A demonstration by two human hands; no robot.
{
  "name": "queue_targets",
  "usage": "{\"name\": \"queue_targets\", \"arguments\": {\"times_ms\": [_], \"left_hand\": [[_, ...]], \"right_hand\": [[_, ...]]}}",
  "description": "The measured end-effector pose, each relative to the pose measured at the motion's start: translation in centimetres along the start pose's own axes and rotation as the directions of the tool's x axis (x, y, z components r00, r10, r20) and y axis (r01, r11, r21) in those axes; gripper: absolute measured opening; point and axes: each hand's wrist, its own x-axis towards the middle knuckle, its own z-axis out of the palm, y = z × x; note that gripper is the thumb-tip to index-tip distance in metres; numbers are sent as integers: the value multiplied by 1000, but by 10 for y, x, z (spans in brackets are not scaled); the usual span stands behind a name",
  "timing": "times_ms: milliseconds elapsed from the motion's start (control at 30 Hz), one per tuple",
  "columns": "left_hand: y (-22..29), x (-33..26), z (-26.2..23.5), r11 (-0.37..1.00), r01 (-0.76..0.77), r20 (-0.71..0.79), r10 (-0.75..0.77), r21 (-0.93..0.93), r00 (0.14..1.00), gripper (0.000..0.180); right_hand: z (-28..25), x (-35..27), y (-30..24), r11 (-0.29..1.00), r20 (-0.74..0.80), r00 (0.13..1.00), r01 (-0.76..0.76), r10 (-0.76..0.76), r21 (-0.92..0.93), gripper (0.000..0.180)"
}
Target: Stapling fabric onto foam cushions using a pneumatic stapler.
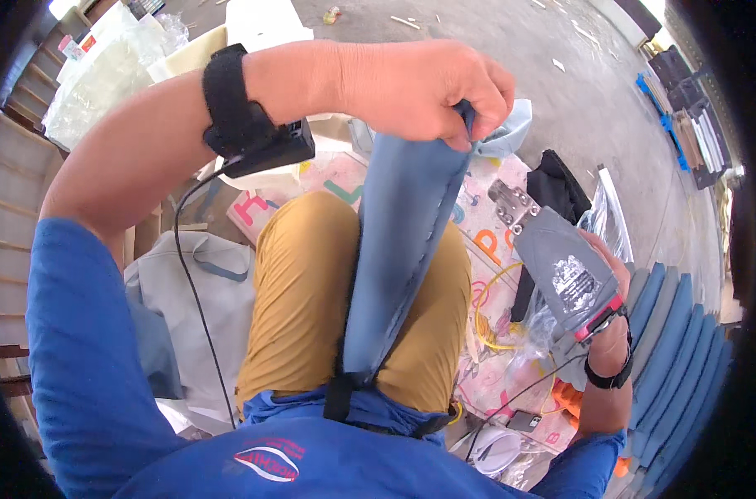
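My left hand (432,90) is raised over my lap, its fingers pinched on the upper edge of a long blue-grey fabric piece (404,241). The fabric hangs down between my knees and narrows toward my waist, with a seam along its right side. At the right, my right hand (614,264) is wrapped round a grey hand tool (567,270) with a bolted metal head and red trim. Its metal head points up and left, apart from the fabric. Most of my right fingers are hidden behind the tool.
A stack of blue-grey padded pieces (673,358) stands at the lower right. Light grey fabric (196,312) lies left of my legs. A yellow cord (480,320) crosses the letter-patterned mat (498,387), where a phone (525,421) rests. Black material (557,187) lies beyond the tool.
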Motion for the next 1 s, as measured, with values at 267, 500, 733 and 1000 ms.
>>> {"name": "queue_targets", "arguments": {"times_ms": [267, 500, 733, 1000], "left_hand": [[-8, -3, 15, 998, 18, -144, -10, 55, 990, 19], [-9, -3, 19, 996, 26, -207, -8, 81, 978, 20], [-9, -5, 19, 990, -18, -233, 51, 143, 971, 20], [-5, -4, 19, 992, 19, -196, 5, 121, 981, 23]], "right_hand": [[-1, 46, -9, 926, 148, 919, 375, -365, -46, 55], [-1, 52, -10, 917, 195, 915, 379, -353, -123, 52], [-2, 55, -13, 932, 199, 925, 348, -324, -98, 52], [-3, 58, -14, 928, 207, 922, 355, -328, -115, 51]]}}
